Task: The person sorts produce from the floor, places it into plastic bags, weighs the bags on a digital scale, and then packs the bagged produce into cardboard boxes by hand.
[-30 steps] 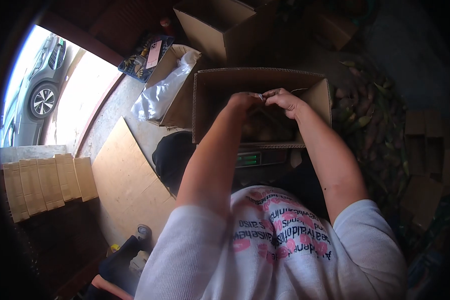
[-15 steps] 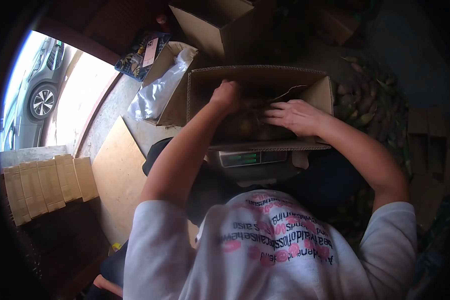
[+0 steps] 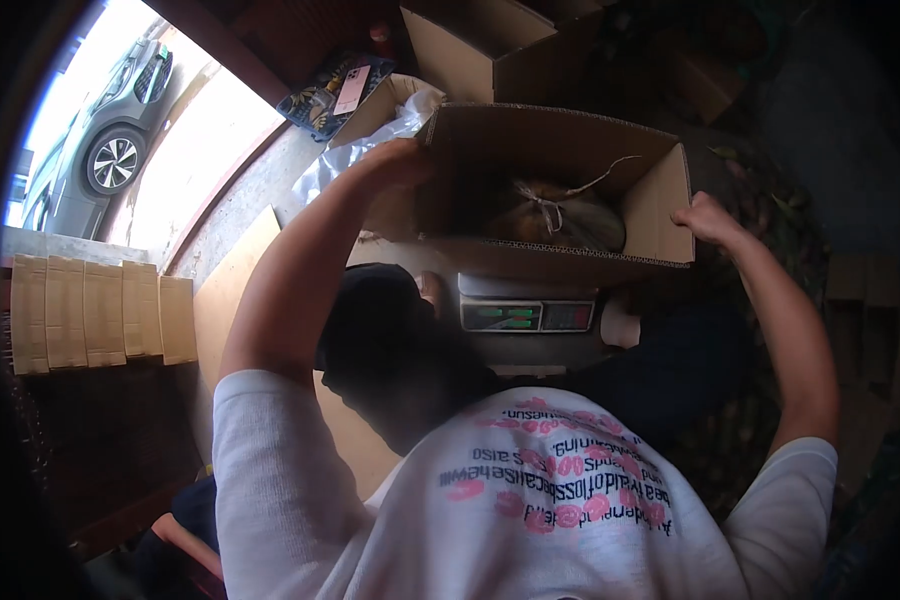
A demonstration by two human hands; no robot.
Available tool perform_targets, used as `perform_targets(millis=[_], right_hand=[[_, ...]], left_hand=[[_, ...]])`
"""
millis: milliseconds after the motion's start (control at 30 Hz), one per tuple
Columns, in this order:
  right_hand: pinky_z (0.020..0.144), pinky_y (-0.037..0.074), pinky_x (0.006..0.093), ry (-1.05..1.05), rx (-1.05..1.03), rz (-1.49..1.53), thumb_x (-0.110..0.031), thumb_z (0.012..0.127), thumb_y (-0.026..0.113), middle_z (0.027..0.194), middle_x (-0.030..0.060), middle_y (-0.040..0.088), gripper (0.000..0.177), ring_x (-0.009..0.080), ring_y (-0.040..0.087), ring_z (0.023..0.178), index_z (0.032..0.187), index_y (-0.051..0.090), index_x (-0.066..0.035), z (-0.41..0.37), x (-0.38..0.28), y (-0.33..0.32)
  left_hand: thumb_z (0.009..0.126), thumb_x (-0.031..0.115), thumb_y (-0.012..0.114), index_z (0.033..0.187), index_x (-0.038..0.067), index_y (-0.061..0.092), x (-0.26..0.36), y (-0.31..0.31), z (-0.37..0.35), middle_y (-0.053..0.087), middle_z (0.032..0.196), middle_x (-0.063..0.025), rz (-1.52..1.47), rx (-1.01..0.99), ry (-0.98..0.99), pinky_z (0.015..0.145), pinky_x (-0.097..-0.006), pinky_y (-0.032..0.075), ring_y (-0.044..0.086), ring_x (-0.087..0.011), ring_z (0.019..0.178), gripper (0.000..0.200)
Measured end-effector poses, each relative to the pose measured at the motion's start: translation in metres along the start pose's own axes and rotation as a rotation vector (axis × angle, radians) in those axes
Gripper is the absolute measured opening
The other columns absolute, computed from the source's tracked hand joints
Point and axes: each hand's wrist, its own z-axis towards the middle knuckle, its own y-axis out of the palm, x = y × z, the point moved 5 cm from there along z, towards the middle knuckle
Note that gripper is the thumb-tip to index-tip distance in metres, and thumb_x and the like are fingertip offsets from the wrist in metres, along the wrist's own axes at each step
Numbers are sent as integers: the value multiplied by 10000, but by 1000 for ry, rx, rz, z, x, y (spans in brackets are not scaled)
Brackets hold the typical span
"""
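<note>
An open cardboard box (image 3: 560, 258) is held in front of me between my two hands. At its left wall, my left hand (image 3: 400, 162) is closed on the edge, its fingers partly hidden in shadow. My right hand (image 3: 708, 218) grips the right wall, fingers curled at the cardboard. Inside the box lies a bag (image 3: 585, 222) tied at the neck with string, a long thin stem-like strand rising from it; its contents are too dark to make out. Just on the near side of the box is a digital scale (image 3: 528, 315) with a green display.
Beyond stands another open cardboard box (image 3: 450, 55). At the left are a box lined with clear plastic (image 3: 370, 140), a pink phone (image 3: 352, 90) on a patterned item, and folded cardboard pieces (image 3: 105, 312). Dark produce (image 3: 760, 190) lies at the right. Another person's arm (image 3: 185, 545) shows lower left.
Both hands have come out of the box and taken hold of its side walls. The box has shifted forward, uncovering the scale and the tied bag. The camera view has turned somewhat.
</note>
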Motion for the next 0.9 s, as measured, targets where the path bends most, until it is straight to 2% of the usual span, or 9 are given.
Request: perform_targets(millis=[200, 233, 267, 400, 467, 600, 767, 833, 900], right_hand=[[497, 417, 313, -300, 180, -117, -215, 651, 625, 591, 89, 567, 311, 155, 543, 539, 704, 592, 89, -12, -92, -86], [581, 439, 298, -255, 124, -174, -249, 659, 634, 732, 102, 588, 381, 163, 563, 668, 833, 570, 84, -20, -115, -107], [664, 460, 282, -215, 60, -231, -283, 668, 643, 873, 115, 608, 476, 172, 582, 798, 961, 548, 79, -33, -141, -122], [667, 474, 306, -348, 188, -271, -266, 733, 636, 827, 107, 636, 395, 179, 606, 758, 954, 606, 60, -108, -251, -156], [712, 496, 340, -403, 256, -280, -260, 767, 657, 871, 133, 663, 398, 214, 633, 799, 986, 633, 72, -135, -297, -152], [625, 506, 360, -574, 247, -113, -161, 760, 617, 805, 144, 657, 304, 237, 637, 709, 936, 637, 86, -170, -375, -100], [660, 509, 349, -774, -126, -122, -194, 782, 587, 816, 141, 637, 267, 238, 631, 724, 922, 652, 24, -173, -444, 3], [509, 446, 325, -678, -352, 7, -184, 687, 564, 639, 82, 597, 191, 175, 556, 530, 676, 618, -1, -128, -467, 89], [595, 470, 329, -925, -254, -355, -283, 747, 593, 688, 111, 620, 333, 218, 596, 596, 855, 665, 24, -143, -477, 144]], left_hand=[[849, 239, 532, 1031, 75, 642, -63, -58, 9, 655, 892, -114, -239, 47, 124, 759, -335, 493, 628, -244, 836, 269], [855, 232, 535, 1047, 82, 637, -77, -69, 1, 652, 898, -99, -288, 78, 179, 766, -329, 490, 626, -218, 841, 264], [855, 242, 541, 1054, 90, 640, -85, -95, -34, 646, 905, -90, -401, 112, 185, 774, -327, 486, 622, -201, 861, 269], [866, 318, 533, 1077, 105, 628, -115, -158, -166, 625, 972, -65, -556, 322, -110, 849, -331, 451, 598, -157, 959, 314], [809, 343, 611, 1041, 47, 563, -162, -157, -214, 618, 891, -75, -694, 511, -16, 815, -319, 453, 603, -152, 901, 380], [761, 432, 645, 1087, 66, 566, -210, -141, -325, 607, 991, -94, -619, 584, -396, 904, -330, 405, 591, -193, 932, 497], [780, 333, 638, 1036, 38, 554, -317, -113, -439, 612, 919, -80, -650, 564, -675, 769, -301, 452, 603, -162, 842, 400], [784, 288, 630, 1004, 34, 560, -357, -94, -466, 611, 898, -76, -629, 512, -776, 729, -291, 459, 602, -152, 812, 344], [786, 206, 611, 900, -5, 583, -388, -61, -468, 611, 788, -74, -640, 409, -804, 675, -291, 457, 589, -147, 747, 242]])
